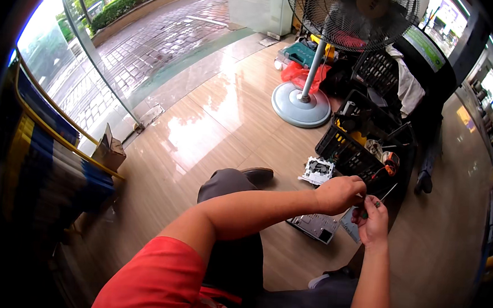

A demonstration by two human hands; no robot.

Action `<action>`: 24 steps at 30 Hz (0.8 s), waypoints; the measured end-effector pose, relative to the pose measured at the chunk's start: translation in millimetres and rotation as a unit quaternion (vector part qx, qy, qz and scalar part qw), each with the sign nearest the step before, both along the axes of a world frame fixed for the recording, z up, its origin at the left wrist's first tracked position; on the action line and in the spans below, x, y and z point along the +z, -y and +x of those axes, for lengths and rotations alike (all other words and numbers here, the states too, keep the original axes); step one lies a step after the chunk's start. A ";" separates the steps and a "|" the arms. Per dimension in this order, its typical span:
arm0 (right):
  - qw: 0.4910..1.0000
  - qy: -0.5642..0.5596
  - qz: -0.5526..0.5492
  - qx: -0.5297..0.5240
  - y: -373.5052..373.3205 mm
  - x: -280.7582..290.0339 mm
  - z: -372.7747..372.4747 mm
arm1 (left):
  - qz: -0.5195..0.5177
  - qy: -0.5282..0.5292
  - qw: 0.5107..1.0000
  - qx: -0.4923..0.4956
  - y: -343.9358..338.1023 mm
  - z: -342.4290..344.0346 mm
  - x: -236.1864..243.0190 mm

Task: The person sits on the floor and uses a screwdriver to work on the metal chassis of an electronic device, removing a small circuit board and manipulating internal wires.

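My right hand (373, 223) is closed round a screwdriver (390, 191), whose thin metal shaft points up and away; a bit of green shows at its grip. Close beside it, my left hand (341, 195) has its fingers pinched together, and what they hold, if anything, is too small to make out. Below the hands, a grey metal box-like device (316, 226) lies on the floor. A flat bluish-grey metal plate (350, 223) is next to it, partly hidden by my right hand. Just beyond my left hand lies a white mechanism frame (317, 171) with dark parts inside.
A black plastic crate (348, 144) of tools and cables stands just ahead to the right. Behind it is a standing fan (301, 105) with a round pale base, near a red plastic bag (303, 74) and a teal case (299, 54). A cardboard box (110, 150) sits at left.
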State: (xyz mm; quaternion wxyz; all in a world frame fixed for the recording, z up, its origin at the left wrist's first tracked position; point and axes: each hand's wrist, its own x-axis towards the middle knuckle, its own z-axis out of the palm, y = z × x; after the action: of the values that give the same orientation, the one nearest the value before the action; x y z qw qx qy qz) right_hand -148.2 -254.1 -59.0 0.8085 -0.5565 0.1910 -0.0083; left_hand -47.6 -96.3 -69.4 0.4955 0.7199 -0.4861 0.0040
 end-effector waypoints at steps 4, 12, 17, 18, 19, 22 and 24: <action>1.000 0.001 0.007 0.004 -1.6 -1.0 1.8 | 0.007 0.001 1.000 0.002 -1.9 1.5 0.3; 1.000 -0.010 -0.012 -0.006 -4.5 -3.8 0.7 | 0.036 0.001 0.999 -0.009 -3.7 3.6 1.0; 0.999 -0.022 -0.034 -0.020 -8.7 -2.9 0.6 | 0.058 -0.011 0.998 -0.010 -5.3 1.4 1.9; 0.999 -0.018 -0.034 -0.018 -9.1 -2.6 1.2 | 0.047 -0.011 0.999 -0.007 -7.4 1.8 1.8; 0.999 -0.009 -0.030 -0.010 -9.3 -3.0 1.9 | 0.044 -0.016 0.999 -0.010 -8.4 1.8 1.7; 0.999 -0.016 -0.029 0.007 -7.2 -5.1 1.8 | 0.045 -0.011 0.999 -0.012 -8.2 2.5 2.3; 0.999 -0.026 -0.031 -0.005 -7.1 -7.0 1.1 | 0.064 -0.017 0.998 -0.018 -8.4 2.3 4.6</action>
State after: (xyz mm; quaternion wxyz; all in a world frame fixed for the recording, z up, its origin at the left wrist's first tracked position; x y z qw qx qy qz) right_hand -147.1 -247.0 -66.0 0.7857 -0.5803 0.2144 -0.0042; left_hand -45.4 -88.0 -64.8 0.4561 0.7414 -0.4899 -0.0484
